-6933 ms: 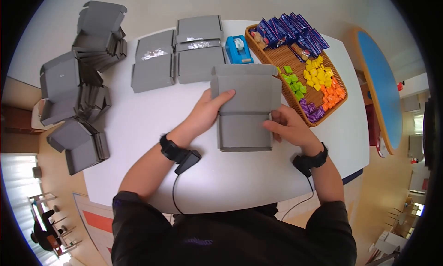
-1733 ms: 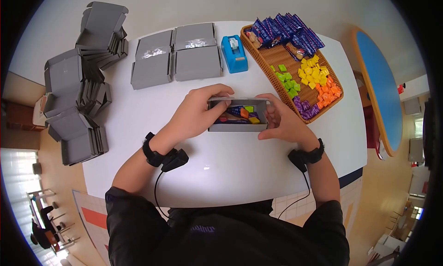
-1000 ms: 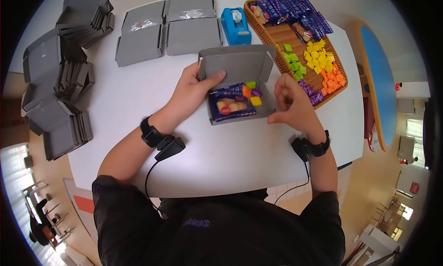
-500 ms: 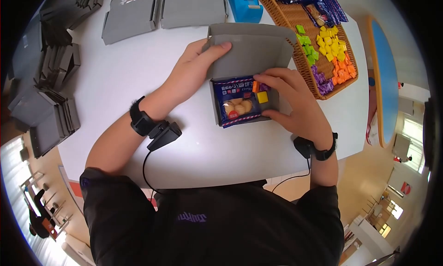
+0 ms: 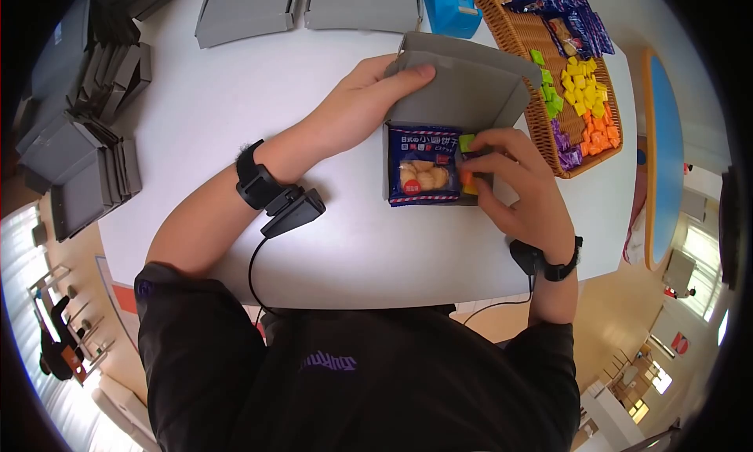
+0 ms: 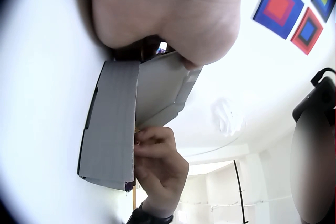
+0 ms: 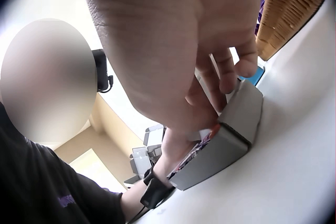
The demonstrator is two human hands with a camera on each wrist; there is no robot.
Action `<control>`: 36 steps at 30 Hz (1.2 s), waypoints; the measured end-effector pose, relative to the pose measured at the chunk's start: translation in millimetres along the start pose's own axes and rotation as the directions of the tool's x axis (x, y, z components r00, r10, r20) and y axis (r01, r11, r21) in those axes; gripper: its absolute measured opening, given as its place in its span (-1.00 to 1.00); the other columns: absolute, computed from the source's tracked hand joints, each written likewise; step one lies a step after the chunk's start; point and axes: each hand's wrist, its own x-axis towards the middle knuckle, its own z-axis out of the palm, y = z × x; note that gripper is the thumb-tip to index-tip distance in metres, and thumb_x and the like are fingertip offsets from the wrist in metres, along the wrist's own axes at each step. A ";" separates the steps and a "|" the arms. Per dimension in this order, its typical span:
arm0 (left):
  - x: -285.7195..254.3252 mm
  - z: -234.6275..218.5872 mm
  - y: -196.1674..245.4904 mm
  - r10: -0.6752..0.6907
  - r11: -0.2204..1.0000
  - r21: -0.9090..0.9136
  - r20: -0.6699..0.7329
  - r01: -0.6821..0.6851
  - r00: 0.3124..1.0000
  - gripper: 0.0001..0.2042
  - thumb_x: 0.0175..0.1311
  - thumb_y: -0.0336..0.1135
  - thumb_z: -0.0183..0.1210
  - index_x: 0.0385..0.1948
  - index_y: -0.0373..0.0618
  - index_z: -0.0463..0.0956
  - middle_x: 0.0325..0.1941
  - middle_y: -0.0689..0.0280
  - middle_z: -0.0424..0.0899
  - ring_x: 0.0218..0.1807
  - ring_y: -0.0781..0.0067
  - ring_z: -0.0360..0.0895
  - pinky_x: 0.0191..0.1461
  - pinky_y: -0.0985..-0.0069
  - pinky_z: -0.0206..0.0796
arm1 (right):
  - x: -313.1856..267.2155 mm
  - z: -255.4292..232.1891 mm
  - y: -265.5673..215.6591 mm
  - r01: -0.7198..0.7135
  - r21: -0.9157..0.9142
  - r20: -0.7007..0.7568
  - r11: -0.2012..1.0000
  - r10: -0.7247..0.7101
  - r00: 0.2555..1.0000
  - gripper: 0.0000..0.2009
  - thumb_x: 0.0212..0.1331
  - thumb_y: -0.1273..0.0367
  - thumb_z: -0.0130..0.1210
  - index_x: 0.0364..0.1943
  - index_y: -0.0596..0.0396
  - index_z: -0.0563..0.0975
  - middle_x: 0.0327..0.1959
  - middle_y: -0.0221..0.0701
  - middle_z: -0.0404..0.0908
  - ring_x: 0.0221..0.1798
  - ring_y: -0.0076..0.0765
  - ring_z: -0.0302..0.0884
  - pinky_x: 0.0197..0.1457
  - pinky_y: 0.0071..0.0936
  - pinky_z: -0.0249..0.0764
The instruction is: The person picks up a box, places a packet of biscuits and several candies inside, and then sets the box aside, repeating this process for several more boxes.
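Note:
A grey cardboard box (image 5: 455, 92) stands on the white table with its lid raised. My left hand (image 5: 357, 111) grips the lid's left side, thumb on the inner face and fingers behind it. A blue biscuit packet (image 5: 423, 143) lies flat in the box. At the right of the packet are small wrapped candies: a green candy (image 5: 467, 143), an orange candy (image 5: 466, 177) and a yellow candy (image 5: 471, 189). My right hand (image 5: 529, 197) reaches in over them, thumb and fingertips closing on the orange candy. Its fingers partly hide the candies.
A wicker basket (image 5: 510, 40) at the back right holds biscuit packets and candies sorted by colour. Beside it stands a blue tape dispenser (image 5: 451, 11). Closed grey boxes (image 5: 363, 5) lie at the back; nested open boxes (image 5: 102, 75) stack along the left.
The lid, lowered toward the box 1.7 seconds ago, is raised again. My right hand has moved from the box's right side in onto the candies. The head view has tilted down.

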 end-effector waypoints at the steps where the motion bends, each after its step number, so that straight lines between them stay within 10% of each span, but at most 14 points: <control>1: -0.4 0.5 -0.1 -0.001 1.000 0.011 0.001 0.001 1.000 -0.55 0.64 -0.06 0.05 0.25 -0.28 0.54 0.14 0.27 0.72 0.13 0.56 0.60 0.26 0.54 0.41 | 0.9 -0.4 0.2 0.021 -0.020 0.005 1.000 -0.021 1.000 -0.72 0.04 0.56 0.38 -0.12 0.09 0.67 0.13 -0.38 0.63 -0.04 -0.12 0.56 0.03 -0.30 0.57; 16: -12.2 20.7 12.2 -0.064 0.989 0.131 0.001 0.063 0.998 -0.50 0.67 -0.02 0.00 0.31 -0.32 0.45 0.26 0.19 0.64 0.26 0.46 0.49 0.40 0.46 0.30 | -2.8 2.1 -8.9 -0.014 -0.092 0.007 0.996 0.015 1.000 -0.43 0.08 0.42 0.43 0.26 0.05 0.59 0.23 -0.28 0.64 0.09 -0.05 0.57 0.11 -0.24 0.59; 29: -12.5 16.1 10.3 -0.085 0.978 0.189 -0.035 0.090 0.996 -0.41 0.68 0.07 -0.05 0.39 -0.33 0.39 0.35 0.14 0.57 0.37 0.39 0.44 0.49 0.41 0.21 | -3.3 12.2 -9.0 -0.007 -0.206 -0.028 0.979 0.001 1.000 -0.53 0.02 0.32 0.47 0.05 0.07 0.61 -0.02 -0.39 0.52 -0.01 -0.19 0.47 0.08 -0.30 0.52; 36: -8.4 11.3 6.8 -0.072 0.988 0.132 -0.058 0.079 0.996 -0.42 0.68 0.07 -0.04 0.36 -0.34 0.42 0.32 0.16 0.61 0.33 0.42 0.48 0.46 0.41 0.25 | 0.2 3.4 -3.6 -0.077 0.073 -0.025 0.994 0.079 0.997 -0.66 0.06 0.50 0.42 -0.08 0.06 0.57 -0.03 -0.39 0.54 -0.04 -0.21 0.50 -0.04 -0.32 0.51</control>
